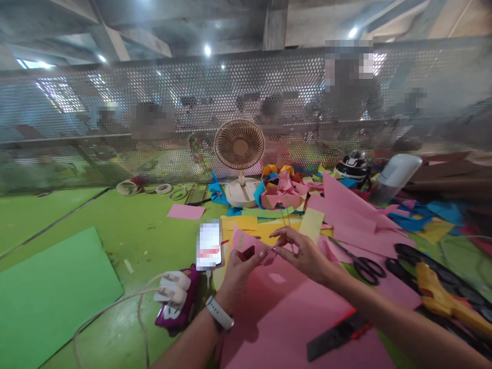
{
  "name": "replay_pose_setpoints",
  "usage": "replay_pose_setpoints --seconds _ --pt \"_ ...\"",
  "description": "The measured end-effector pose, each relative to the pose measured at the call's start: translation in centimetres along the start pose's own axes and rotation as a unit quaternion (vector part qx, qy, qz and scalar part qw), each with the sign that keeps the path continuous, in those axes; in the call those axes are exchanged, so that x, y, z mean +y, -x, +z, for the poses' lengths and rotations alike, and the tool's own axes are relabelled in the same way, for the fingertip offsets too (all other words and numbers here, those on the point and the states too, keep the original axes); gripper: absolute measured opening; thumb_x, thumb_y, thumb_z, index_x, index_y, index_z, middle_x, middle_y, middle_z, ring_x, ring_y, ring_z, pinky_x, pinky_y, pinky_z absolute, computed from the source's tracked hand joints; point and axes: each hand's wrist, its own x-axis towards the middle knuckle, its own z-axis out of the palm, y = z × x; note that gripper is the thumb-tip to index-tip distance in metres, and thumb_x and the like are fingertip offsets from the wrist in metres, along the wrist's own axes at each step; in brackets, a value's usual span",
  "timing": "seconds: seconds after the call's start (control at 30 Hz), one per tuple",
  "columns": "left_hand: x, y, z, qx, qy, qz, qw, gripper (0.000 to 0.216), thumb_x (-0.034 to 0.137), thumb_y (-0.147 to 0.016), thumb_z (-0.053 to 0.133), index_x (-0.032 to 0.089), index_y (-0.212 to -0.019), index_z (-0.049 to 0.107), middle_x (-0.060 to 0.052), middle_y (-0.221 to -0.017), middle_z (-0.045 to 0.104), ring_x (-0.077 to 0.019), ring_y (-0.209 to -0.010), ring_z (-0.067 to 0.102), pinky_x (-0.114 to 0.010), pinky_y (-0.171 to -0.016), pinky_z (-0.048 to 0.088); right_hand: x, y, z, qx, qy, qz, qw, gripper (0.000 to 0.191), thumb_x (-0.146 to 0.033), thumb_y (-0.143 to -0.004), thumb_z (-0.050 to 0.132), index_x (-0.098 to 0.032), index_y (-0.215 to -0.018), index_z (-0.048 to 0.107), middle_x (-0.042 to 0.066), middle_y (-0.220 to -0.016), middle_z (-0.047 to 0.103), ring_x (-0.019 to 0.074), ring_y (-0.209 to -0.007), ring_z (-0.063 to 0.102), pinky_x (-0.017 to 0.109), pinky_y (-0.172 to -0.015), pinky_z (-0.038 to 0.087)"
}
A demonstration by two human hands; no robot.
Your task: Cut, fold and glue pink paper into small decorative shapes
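Note:
My left hand (239,271), with a watch on the wrist, is closed on a small folded pink paper piece (246,242) that has green dots. My right hand (303,253) pinches the same piece from the right, fingers together at its edge. A thin wire or stick (285,220) rises just above my right fingers. Both hands hover over a large pink paper sheet (292,318) on the green table.
A phone (209,245) lies left of my hands, beside a purple power strip (179,302) with white plugs. Scissors (363,264), a yellow glue gun (442,297), a black cutter (336,335), a small fan (240,154), paper scraps, tape rolls (130,187) and a green sheet (49,292) surround them.

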Motion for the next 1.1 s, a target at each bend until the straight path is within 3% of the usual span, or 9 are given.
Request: replay_pose_setpoints --seconds 0.13,0.27,0.37,0.47,0.63,0.77,0.87,0.97,1.1 --pt "-0.6 -0.2 -0.3 0.052 -0.005 0.023 0.998 0.048 0.027 -0.065 0.078 0.017 -0.105 0.054 -0.003 -0.082 0.066 -0.0165 -0.074 0.062 -0.027 -0.069 0.048 -0.2 0.3 0.6 -0.007 -0.019 0.006 1.0 0.02 -0.028 -0.084 0.056 -0.021 -0.103 0.054 0.003 -0.08 0.061 0.0161 -0.077 0.06 0.027 -0.065 0.048" --pt "-1.2 -0.4 -0.8 0.067 -0.03 0.031 0.997 0.048 0.027 -0.063 0.079 0.018 -0.103 0.053 0.0 -0.078 0.065 -0.0155 -0.073 0.061 -0.027 -0.068 0.048 -0.4 0.4 0.9 -0.008 -0.033 0.02 0.999 0.019 -0.029 -0.085 0.054 -0.021 -0.102 0.053 0.002 -0.08 0.059 0.0153 -0.075 0.059 0.026 -0.064 0.047" --pt "-1.2 -0.5 -1.1 0.046 -0.011 0.028 0.998 0.05 0.028 -0.064 0.078 0.019 -0.107 0.054 -0.002 -0.086 0.066 -0.0168 -0.08 0.062 -0.029 -0.074 0.048 -0.2 0.3 0.6 -0.008 -0.039 0.02 0.999 0.019 -0.029 -0.085 0.054 -0.021 -0.102 0.053 0.001 -0.078 0.058 0.0146 -0.074 0.058 0.025 -0.062 0.046" --pt "-0.7 -0.6 -1.3 0.015 0.032 0.012 0.999 0.038 0.038 -0.071 0.071 0.019 -0.101 0.059 -0.005 -0.095 0.066 -0.0179 -0.084 0.062 -0.029 -0.072 0.05 0.2 -0.1 -0.2 0.004 -0.045 0.008 0.999 0.022 -0.027 -0.084 0.055 -0.019 -0.104 0.053 0.001 -0.077 0.057 0.0137 -0.072 0.056 0.025 -0.063 0.045" --pt "0.2 -0.3 -1.3 0.022 0.006 -0.035 0.999 0.031 0.032 -0.066 0.077 0.015 -0.089 0.067 -0.004 -0.081 0.066 -0.0142 -0.071 0.061 -0.023 -0.058 0.05 0.7 -0.8 -1.3 0.01 -0.067 0.016 0.998 0.025 -0.028 -0.083 0.056 -0.018 -0.106 0.052 0.0 -0.075 0.057 0.0141 -0.071 0.057 0.027 -0.064 0.046" --pt "0.3 -0.1 -1.2 0.0 -0.011 -0.066 0.998 0.026 0.032 -0.067 0.075 0.014 -0.084 0.068 -0.006 -0.079 0.067 -0.0161 -0.073 0.062 -0.02 -0.051 0.048 1.0 -0.7 -1.2 -0.003 -0.057 0.002 0.998 0.025 -0.028 -0.082 0.058 -0.017 -0.104 0.055 0.001 -0.076 0.059 0.0141 -0.071 0.057 0.026 -0.066 0.045" --pt "0.0 -0.3 -1.5 -0.01 -0.03 -0.089 0.996 0.026 0.032 -0.065 0.076 0.013 -0.08 0.068 -0.007 -0.08 0.067 -0.015 -0.07 0.062 -0.017 -0.046 0.044 1.1 -0.7 -1.2 -0.007 -0.029 -0.013 0.999 0.024 -0.029 -0.083 0.056 -0.018 -0.104 0.056 0.003 -0.081 0.062 0.0148 -0.076 0.059 0.026 -0.069 0.046" --pt "-0.3 -0.6 -2.0 0.042 -0.024 -0.096 0.994 0.025 0.031 -0.062 0.078 0.013 -0.076 0.067 -0.006 -0.083 0.068 -0.0169 -0.078 0.063 -0.018 -0.049 0.047 1.1 -0.8 -2.2 0.015 0.035 -0.031 0.999 0.023 -0.031 -0.087 0.049 -0.019 -0.106 0.056 0.006 -0.091 0.066 0.0166 -0.084 0.062 0.026 -0.072 0.045" --pt "-0.5 -0.9 -2.3 0.08 0.011 -0.077 0.994 0.025 0.031 -0.061 0.079 0.015 -0.075 0.066 -0.005 -0.084 0.069 -0.0185 -0.083 0.063 -0.02 -0.049 0.049 1.6 -0.2 -4.2 -0.018 0.254 -0.01 0.967 0.026 -0.025 -0.09 0.04 -0.02 -0.108 0.058 0.006 -0.09 0.068 0.0173 -0.078 0.063 0.025 -0.068 0.042"
